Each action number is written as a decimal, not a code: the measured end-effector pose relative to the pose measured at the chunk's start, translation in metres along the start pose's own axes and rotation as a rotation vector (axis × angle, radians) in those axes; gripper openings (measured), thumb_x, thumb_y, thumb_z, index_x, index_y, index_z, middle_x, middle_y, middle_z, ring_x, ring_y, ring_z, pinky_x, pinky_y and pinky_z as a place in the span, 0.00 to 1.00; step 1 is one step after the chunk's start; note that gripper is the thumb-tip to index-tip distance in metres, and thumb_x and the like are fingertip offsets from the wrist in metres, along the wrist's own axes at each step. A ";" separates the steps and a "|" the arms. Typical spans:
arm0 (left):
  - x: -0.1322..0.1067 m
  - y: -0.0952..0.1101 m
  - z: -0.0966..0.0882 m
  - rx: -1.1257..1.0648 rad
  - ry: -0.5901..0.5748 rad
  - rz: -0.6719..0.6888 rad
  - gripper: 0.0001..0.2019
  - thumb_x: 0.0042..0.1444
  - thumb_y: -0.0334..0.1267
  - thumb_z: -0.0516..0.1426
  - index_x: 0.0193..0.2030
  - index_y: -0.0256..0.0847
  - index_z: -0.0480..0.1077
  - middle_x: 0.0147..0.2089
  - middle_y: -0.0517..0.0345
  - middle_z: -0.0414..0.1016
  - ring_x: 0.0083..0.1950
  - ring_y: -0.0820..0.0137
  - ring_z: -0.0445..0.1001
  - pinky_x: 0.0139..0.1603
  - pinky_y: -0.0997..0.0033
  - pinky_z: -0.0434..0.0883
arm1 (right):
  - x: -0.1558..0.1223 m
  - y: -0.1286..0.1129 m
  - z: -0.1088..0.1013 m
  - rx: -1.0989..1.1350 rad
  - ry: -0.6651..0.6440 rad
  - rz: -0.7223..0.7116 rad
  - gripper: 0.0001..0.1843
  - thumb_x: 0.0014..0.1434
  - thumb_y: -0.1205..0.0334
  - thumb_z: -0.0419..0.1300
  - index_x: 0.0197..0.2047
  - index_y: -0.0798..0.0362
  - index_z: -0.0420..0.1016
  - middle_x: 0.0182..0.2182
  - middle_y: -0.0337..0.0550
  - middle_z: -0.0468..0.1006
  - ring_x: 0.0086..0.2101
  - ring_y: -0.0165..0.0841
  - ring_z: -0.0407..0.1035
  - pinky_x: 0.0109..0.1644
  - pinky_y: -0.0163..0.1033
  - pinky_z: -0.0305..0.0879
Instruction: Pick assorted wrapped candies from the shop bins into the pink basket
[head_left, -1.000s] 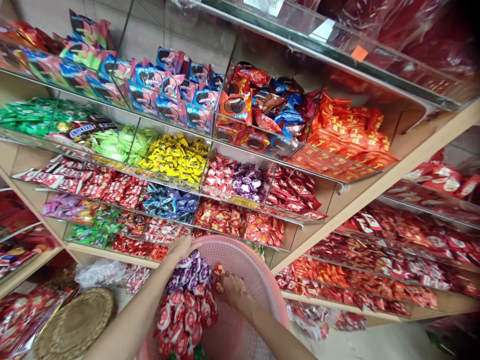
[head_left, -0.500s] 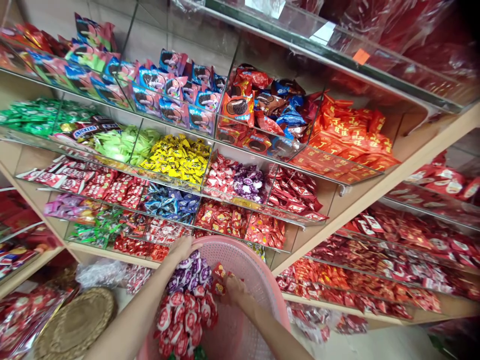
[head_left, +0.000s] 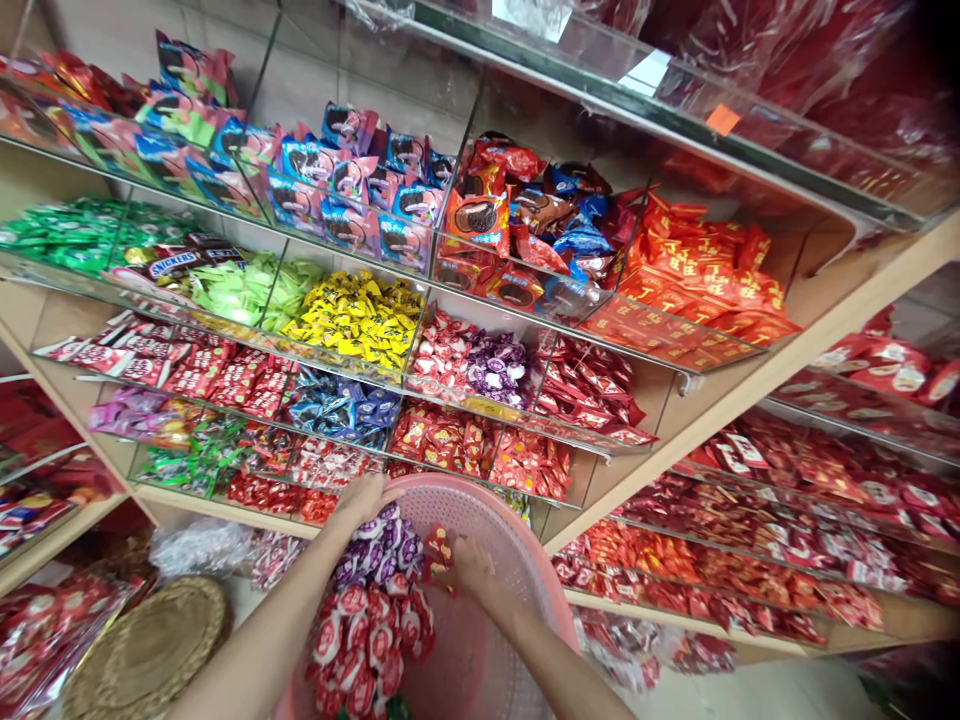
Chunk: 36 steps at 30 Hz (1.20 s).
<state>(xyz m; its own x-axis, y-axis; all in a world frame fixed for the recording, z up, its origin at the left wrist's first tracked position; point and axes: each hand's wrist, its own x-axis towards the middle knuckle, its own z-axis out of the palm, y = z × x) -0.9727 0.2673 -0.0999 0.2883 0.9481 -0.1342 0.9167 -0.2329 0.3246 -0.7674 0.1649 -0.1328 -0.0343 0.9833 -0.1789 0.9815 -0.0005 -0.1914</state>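
A pink perforated plastic basket (head_left: pixel 551 565) stands low in front of me, with its rim up against the bottom shelf. My left hand (head_left: pixel 365 500) is closed over the basket's far left rim. Reaching inside, my right hand (head_left: pixel 471 568) has its fingers bent against a small red candy packet (head_left: pixel 437 552); part of the packet is hidden by the fingers. Purple-and-white wrapped candies (head_left: pixel 382 545) and red-and-white wrapped candies (head_left: pixel 360 640) lie heaped along the basket's left side, left of my right hand. A bit of green wrapper shows below them.
Glass-fronted shelves hold yellow candies (head_left: pixel 356 318), orange packets (head_left: pixel 705 260) and blue-pink cookie packs (head_left: pixel 349 175). Another red-filled shelf (head_left: pixel 720 520) stands at right. A round woven stool (head_left: pixel 146 650) and clear plastic bags (head_left: pixel 202 548) are at lower left.
My right hand has shifted slightly within the basket, and a red packet seen at its right side no longer shows. My left hand stays on the rim.
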 end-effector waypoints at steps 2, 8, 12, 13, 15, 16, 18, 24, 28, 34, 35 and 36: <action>0.000 0.000 0.000 0.010 0.005 0.006 0.23 0.54 0.57 0.44 0.36 0.41 0.70 0.38 0.47 0.75 0.43 0.60 0.73 0.38 0.68 0.65 | 0.012 -0.007 -0.027 0.086 0.142 0.001 0.09 0.54 0.59 0.53 0.37 0.53 0.70 0.32 0.45 0.75 0.33 0.34 0.69 0.34 0.34 0.60; 0.001 0.000 0.001 0.021 0.000 0.011 0.24 0.53 0.58 0.44 0.35 0.40 0.70 0.39 0.46 0.75 0.41 0.59 0.73 0.36 0.67 0.65 | 0.060 -0.028 -0.092 0.243 0.502 0.045 0.11 0.57 0.62 0.48 0.42 0.54 0.66 0.40 0.48 0.70 0.36 0.33 0.68 0.37 0.35 0.59; 0.000 0.000 0.000 0.032 0.013 -0.003 0.24 0.54 0.57 0.44 0.36 0.40 0.70 0.40 0.45 0.75 0.42 0.60 0.73 0.37 0.67 0.65 | 0.082 -0.029 -0.090 0.291 0.434 0.142 0.13 0.56 0.61 0.50 0.43 0.56 0.67 0.44 0.53 0.68 0.36 0.36 0.68 0.37 0.38 0.59; -0.001 0.000 0.000 0.034 0.014 0.000 0.24 0.54 0.57 0.44 0.35 0.40 0.69 0.40 0.45 0.75 0.42 0.60 0.73 0.37 0.67 0.65 | 0.085 -0.027 -0.087 0.313 0.425 0.144 0.11 0.56 0.61 0.51 0.41 0.56 0.68 0.42 0.53 0.69 0.36 0.36 0.68 0.37 0.38 0.59; -0.002 0.000 -0.002 0.034 0.013 0.003 0.23 0.54 0.57 0.44 0.35 0.40 0.69 0.40 0.45 0.75 0.42 0.59 0.73 0.37 0.67 0.65 | 0.088 -0.024 -0.081 0.344 0.433 0.116 0.09 0.56 0.63 0.51 0.36 0.56 0.70 0.38 0.50 0.70 0.35 0.35 0.68 0.38 0.37 0.59; -0.002 0.000 -0.002 0.034 0.011 0.005 0.23 0.54 0.57 0.44 0.35 0.40 0.69 0.40 0.46 0.75 0.42 0.59 0.73 0.37 0.67 0.65 | 0.088 -0.023 -0.078 0.353 0.444 0.091 0.08 0.56 0.64 0.51 0.34 0.55 0.70 0.37 0.48 0.70 0.36 0.34 0.67 0.38 0.36 0.59; -0.002 0.000 -0.002 0.032 0.007 0.005 0.24 0.53 0.58 0.44 0.35 0.40 0.70 0.40 0.46 0.75 0.42 0.59 0.73 0.36 0.67 0.65 | 0.087 -0.020 -0.074 0.372 0.467 0.040 0.08 0.56 0.65 0.50 0.33 0.54 0.70 0.36 0.45 0.71 0.36 0.31 0.66 0.40 0.34 0.58; 0.000 0.000 -0.001 0.014 -0.003 0.000 0.25 0.53 0.59 0.43 0.35 0.41 0.70 0.39 0.47 0.76 0.42 0.60 0.73 0.36 0.69 0.65 | 0.057 -0.016 -0.073 0.587 0.652 -0.148 0.14 0.61 0.59 0.44 0.34 0.54 0.68 0.32 0.43 0.70 0.33 0.29 0.64 0.39 0.32 0.59; 0.000 0.001 -0.001 0.024 -0.005 -0.011 0.26 0.52 0.60 0.43 0.35 0.42 0.70 0.39 0.47 0.76 0.43 0.60 0.73 0.37 0.68 0.65 | 0.023 -0.015 -0.066 0.740 0.701 -0.144 0.14 0.61 0.55 0.44 0.37 0.53 0.66 0.30 0.41 0.70 0.30 0.29 0.63 0.37 0.32 0.59; 0.000 0.001 -0.002 0.024 -0.001 0.004 0.25 0.54 0.59 0.43 0.35 0.40 0.70 0.39 0.45 0.75 0.42 0.59 0.73 0.37 0.68 0.64 | 0.011 0.003 -0.012 0.878 0.536 0.059 0.15 0.57 0.52 0.47 0.29 0.54 0.65 0.26 0.41 0.71 0.27 0.29 0.64 0.32 0.32 0.61; 0.000 0.000 -0.002 0.028 -0.001 0.010 0.25 0.54 0.59 0.42 0.36 0.40 0.70 0.39 0.45 0.75 0.42 0.59 0.73 0.37 0.67 0.64 | 0.015 0.007 0.000 0.894 0.484 0.119 0.15 0.55 0.52 0.47 0.27 0.53 0.65 0.24 0.40 0.71 0.26 0.29 0.64 0.31 0.32 0.61; 0.000 0.000 -0.002 0.030 0.001 0.014 0.25 0.54 0.58 0.42 0.36 0.41 0.70 0.39 0.45 0.75 0.42 0.60 0.73 0.37 0.67 0.64 | 0.019 0.010 0.010 0.905 0.428 0.172 0.15 0.54 0.51 0.48 0.24 0.53 0.64 0.22 0.40 0.70 0.25 0.30 0.64 0.29 0.32 0.61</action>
<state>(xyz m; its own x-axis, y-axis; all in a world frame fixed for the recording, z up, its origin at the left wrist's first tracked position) -0.9730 0.2681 -0.0983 0.3009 0.9449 -0.1290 0.9205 -0.2524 0.2983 -0.7601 0.1813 -0.1481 0.3387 0.9394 0.0531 0.4494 -0.1119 -0.8863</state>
